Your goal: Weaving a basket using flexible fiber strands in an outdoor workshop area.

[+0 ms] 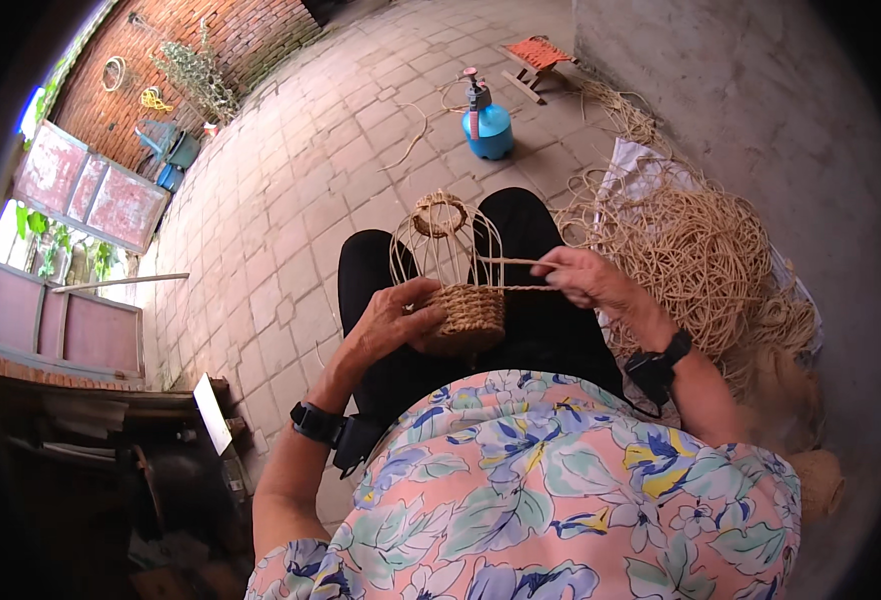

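A small basket [471, 312] of tan cord rests on my lap, tilted, its lower part woven around a wire frame [448, 255]. Bare wires curve up from the woven band to a cord-wrapped ring [441, 215] at the far end. My left hand [401, 318] is closed on the left side of the woven wall. Off to the right of the basket, my right hand [586, 277] pinches cord [526, 288]. Two lengths of it run from the basket to my fingers, one above the other, and look stretched straight.
A large heap of loose tan cord [701, 260] lies on a white sack [641, 165] at my right, by a grey wall [761, 100]. Ahead on the paving stand a blue pump sprayer [489, 132] and a low stool with an orange seat [538, 52]. Dark clutter [171, 480] sits at my left.
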A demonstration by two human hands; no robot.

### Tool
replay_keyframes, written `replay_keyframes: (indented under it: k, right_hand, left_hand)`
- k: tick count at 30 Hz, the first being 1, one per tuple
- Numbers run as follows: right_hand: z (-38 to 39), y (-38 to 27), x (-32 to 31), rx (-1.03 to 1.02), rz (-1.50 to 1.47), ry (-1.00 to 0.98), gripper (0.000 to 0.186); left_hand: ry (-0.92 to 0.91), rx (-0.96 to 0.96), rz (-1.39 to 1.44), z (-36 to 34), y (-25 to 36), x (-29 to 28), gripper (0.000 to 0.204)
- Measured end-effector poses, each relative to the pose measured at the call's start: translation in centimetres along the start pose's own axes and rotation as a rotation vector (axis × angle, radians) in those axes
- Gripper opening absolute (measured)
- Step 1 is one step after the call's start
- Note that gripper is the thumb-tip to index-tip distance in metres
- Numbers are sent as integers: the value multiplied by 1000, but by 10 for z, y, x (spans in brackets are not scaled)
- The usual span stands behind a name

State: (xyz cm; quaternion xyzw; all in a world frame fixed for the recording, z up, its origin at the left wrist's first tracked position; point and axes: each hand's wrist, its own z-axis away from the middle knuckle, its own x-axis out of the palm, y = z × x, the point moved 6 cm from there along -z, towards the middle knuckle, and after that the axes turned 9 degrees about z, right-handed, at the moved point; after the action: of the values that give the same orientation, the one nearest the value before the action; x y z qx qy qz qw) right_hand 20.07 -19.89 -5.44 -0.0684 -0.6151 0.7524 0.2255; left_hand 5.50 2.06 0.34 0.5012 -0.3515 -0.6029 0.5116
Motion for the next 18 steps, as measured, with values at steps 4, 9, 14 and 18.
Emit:
replay_keyframes:
  k: [4,9,14,18]
  right_hand:
    - [37,70,-104,34,-216,196,27]
    - [83,92,-158,357,335,817,45]
    - [51,33,-77,74,57,372,49]
    - [3,29,13,236,-251,4,36]
  left_hand:
    - [-13,-56,-45,3,5,3,36]
    - [469,395,-578,9,49,0,19]
    - [186,420,-612,-20,66,41,16]
    - [105,273,-732,-45,56,50,22]
